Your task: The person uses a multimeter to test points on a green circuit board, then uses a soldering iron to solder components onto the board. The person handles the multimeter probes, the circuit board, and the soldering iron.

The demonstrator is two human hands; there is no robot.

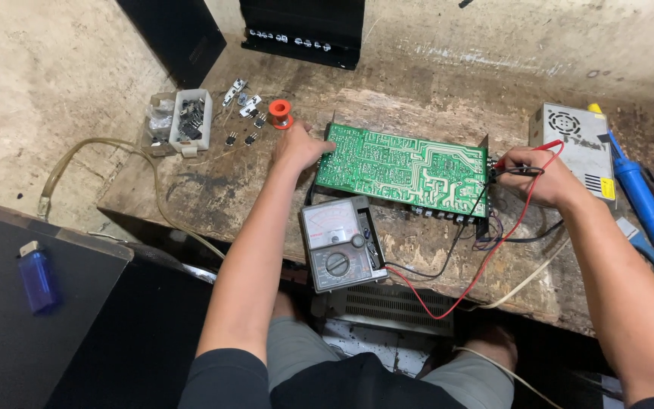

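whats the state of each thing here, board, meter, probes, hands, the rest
green circuit board: solder side up, flat on the bench
analog multimeter: face up, leads plugged in
test probes: red and black, both held at the board's right edge
left hand: resting on the board's left end
right hand: closed on the test probes
solder spool: on its side
parts box: open, filled
blue lighter: lying flat
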